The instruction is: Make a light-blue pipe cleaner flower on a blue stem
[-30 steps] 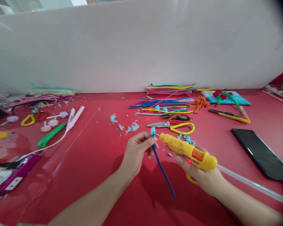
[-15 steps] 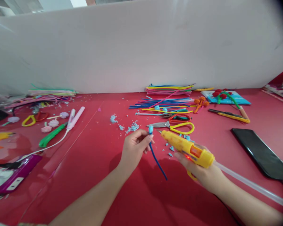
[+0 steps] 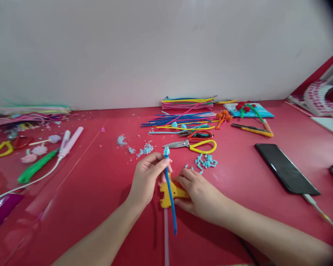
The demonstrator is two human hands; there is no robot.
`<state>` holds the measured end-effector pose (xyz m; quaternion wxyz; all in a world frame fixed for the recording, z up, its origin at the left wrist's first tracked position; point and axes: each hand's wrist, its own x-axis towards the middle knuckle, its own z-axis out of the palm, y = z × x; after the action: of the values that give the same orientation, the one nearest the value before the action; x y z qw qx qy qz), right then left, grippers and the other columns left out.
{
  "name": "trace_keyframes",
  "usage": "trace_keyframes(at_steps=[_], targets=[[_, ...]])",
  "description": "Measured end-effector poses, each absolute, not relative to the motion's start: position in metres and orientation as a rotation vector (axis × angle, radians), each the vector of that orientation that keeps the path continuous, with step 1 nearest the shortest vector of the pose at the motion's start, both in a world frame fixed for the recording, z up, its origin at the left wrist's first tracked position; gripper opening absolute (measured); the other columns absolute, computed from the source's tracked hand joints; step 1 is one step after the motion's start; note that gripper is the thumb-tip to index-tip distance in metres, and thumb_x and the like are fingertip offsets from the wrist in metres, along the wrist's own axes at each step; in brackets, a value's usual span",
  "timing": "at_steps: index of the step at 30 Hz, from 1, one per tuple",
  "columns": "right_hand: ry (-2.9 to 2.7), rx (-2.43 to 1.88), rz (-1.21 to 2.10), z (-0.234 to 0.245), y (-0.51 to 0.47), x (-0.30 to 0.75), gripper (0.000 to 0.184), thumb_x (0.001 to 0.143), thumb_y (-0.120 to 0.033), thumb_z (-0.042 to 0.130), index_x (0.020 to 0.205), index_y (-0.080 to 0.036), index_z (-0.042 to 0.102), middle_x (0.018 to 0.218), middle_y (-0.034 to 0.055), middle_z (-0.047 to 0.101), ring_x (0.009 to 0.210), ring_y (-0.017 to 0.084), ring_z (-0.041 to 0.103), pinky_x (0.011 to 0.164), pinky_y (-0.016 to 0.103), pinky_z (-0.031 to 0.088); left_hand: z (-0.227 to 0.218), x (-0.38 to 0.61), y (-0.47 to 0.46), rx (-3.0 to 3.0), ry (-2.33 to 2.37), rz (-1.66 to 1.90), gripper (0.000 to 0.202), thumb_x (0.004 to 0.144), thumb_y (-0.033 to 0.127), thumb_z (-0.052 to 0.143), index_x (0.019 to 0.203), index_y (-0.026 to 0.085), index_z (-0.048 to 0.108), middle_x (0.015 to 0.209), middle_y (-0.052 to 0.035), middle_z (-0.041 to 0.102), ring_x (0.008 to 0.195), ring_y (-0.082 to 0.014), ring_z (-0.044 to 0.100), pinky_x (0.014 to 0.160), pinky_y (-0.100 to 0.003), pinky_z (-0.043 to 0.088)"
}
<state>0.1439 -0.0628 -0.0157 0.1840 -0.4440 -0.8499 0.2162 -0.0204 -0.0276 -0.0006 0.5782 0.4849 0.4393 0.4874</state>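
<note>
My left hand (image 3: 147, 176) pinches a blue pipe cleaner (image 3: 171, 201) between thumb and fingertips. At its top sits a light-blue fuzzy bud (image 3: 166, 151), and the stem hangs down toward me, slightly bent. Lower and to the right, my right hand (image 3: 204, 192) grips the handle of a yellow hot glue gun (image 3: 179, 191). The gun is low at the table, partly behind the stem and my left fingers, its nozzle hidden. A clear glue stick (image 3: 166, 236) runs from its back end toward me. Small light-blue pipe cleaner pieces (image 3: 207, 161) lie just beyond my right hand.
Yellow-handled scissors (image 3: 202, 146), pliers (image 3: 187, 133) and pipe cleaner bundles (image 3: 187, 103) lie behind my hands. Light-blue fluff (image 3: 145, 149) is scattered nearby. A phone (image 3: 285, 168) with a cable lies right; a green cutter (image 3: 37, 165) and pink hair iron (image 3: 72, 142) lie left.
My right hand has brought the glue gun down and left to the table, turning it so the stick points toward me. The view has shifted right; my left hand keeps the pipe cleaner.
</note>
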Motion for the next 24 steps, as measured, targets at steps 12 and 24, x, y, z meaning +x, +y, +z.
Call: trace_keyframes(at_steps=[12, 24], targets=[[-2.613, -1.381, 0.044, -0.014, -0.038, 0.175, 0.004, 0.078, -0.018, 0.058, 0.079, -0.017, 0.062, 0.08, 0.0057, 0.059, 0.081, 0.02, 0.051, 0.073, 0.033, 0.035, -0.008, -0.014, -0.027, 1.21, 1.082, 0.858, 0.02, 0.079, 0.033, 0.059, 0.07, 0.016, 0.056, 0.061, 0.0023, 0.06, 0.039, -0.0026, 0.043, 0.034, -0.013, 0.029], [-1.878, -1.189, 0.963, 0.011, -0.045, 0.18, 0.011, 0.085, -0.018, 0.051, 0.089, -0.021, 0.061, 0.08, -0.0019, 0.066, 0.075, 0.011, 0.063, 0.069, 0.021, 0.048, -0.004, -0.012, -0.035, 1.199, 1.043, 0.777, 0.021, 0.08, 0.033, 0.058, 0.069, 0.016, 0.054, 0.058, 0.003, 0.059, 0.034, -0.0017, 0.037, 0.032, -0.014, 0.026]])
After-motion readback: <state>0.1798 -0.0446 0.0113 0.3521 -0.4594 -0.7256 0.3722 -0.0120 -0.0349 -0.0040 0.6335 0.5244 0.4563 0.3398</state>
